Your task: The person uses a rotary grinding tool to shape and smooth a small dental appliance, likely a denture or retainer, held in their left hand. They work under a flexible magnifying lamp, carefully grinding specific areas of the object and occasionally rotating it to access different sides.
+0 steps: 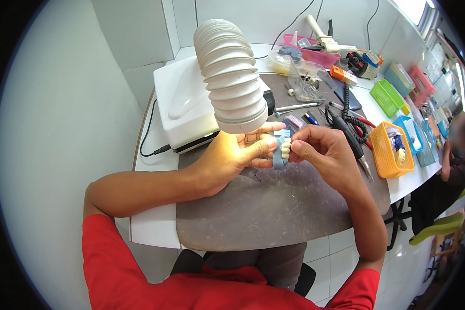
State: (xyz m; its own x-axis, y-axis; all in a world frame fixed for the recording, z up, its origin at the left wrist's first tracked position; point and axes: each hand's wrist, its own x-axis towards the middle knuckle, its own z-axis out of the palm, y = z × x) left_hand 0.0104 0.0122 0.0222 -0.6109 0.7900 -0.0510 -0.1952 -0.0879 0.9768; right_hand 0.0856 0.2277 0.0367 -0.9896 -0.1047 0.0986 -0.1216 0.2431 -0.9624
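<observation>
My left hand (237, 155) is closed on a blue-grey dental model (279, 161), thumb on its near side and fingers behind it. Along the model's right side runs a row of cream-coloured false teeth (285, 148). My right hand (323, 155) pinches at the right edge of these teeth with thumb and forefinger; its other fingers are curled in. Both hands are above the grey-brown work mat, lit from the white ribbed hose end (243, 124) just over my left hand. Where the fingertips meet the teeth, the contact is partly hidden.
A white machine (181, 98) stands behind my left arm. On the right lie a black handpiece (349, 137) with a coiled cord, an orange basket (392, 150) and a green basket (387, 98). Tools and a clear tray (307, 85) sit at the back. Another person sits far right.
</observation>
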